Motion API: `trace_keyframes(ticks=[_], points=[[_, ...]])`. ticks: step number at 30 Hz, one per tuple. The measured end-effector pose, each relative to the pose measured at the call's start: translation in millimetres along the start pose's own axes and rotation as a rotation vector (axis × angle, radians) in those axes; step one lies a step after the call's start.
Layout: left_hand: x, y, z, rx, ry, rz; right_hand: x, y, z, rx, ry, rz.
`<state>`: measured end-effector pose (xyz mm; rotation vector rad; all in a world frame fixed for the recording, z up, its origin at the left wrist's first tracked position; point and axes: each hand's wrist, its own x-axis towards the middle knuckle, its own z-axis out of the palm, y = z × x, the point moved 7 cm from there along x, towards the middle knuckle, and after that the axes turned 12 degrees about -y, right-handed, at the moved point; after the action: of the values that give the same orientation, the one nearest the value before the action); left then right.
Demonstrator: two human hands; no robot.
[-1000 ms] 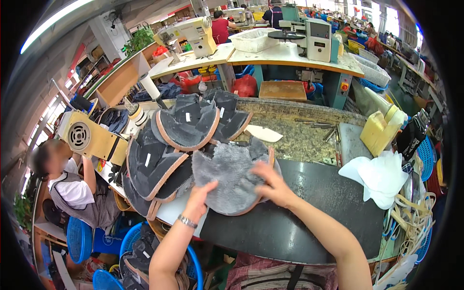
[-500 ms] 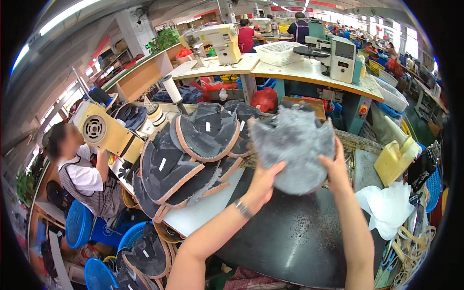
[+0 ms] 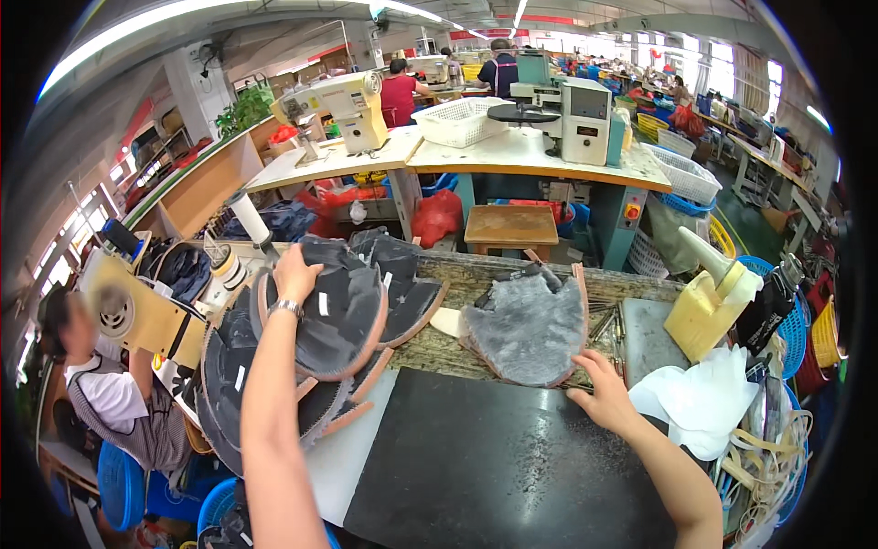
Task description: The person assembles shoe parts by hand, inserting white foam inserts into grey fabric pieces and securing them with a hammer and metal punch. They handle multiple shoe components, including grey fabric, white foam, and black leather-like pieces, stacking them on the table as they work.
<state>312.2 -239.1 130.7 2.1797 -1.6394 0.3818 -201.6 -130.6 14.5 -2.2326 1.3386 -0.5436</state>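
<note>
A grey fleece piece [image 3: 535,329] is pinned flat by the open right hand [image 3: 599,395]. At nine o'clock, stacked dark pieces [image 3: 338,316] are grasped by the left hand [image 3: 294,274]. A yellow bottle [image 3: 709,306] stands at three o'clock.

left hand [image 3: 294,273]: fingertips lie out of sight over the far edge of the top grey upper [image 3: 340,316]; grip cannot be told
stack of uppers [image 3: 274,384]: lower pieces mostly covered by those above and by the forearm; count cannot be told
right hand [image 3: 604,393]: fingertips meet the rim of the grey fleece piece [image 3: 532,328]; whether they pinch it is unclear
black mat [image 3: 512,467]: near edge cut off by the picture's lower rim
tools [image 3: 605,320] beside the fleece: too small to identify
</note>
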Motion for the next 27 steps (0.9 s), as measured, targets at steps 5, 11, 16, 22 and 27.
trace_keyframes(ticks=[5,11,16,22,27], points=[[-85,91,-42,0.058,0.084,0.521,-5,-23,7,-0.037,0.001,-0.07],[-22,48,5,0.024,-0.043,0.151,49,-116,73,0.369,-0.29,-0.161],[13,8,9,-0.193,-0.193,-0.167,23,-173,75,0.153,-0.263,-0.6],[-93,134,-82,-0.383,-0.095,0.353,47,-115,35,0.413,0.052,-0.232],[-182,185,-174,-0.379,-0.138,0.921,83,-195,-30,0.731,0.25,-0.397]])
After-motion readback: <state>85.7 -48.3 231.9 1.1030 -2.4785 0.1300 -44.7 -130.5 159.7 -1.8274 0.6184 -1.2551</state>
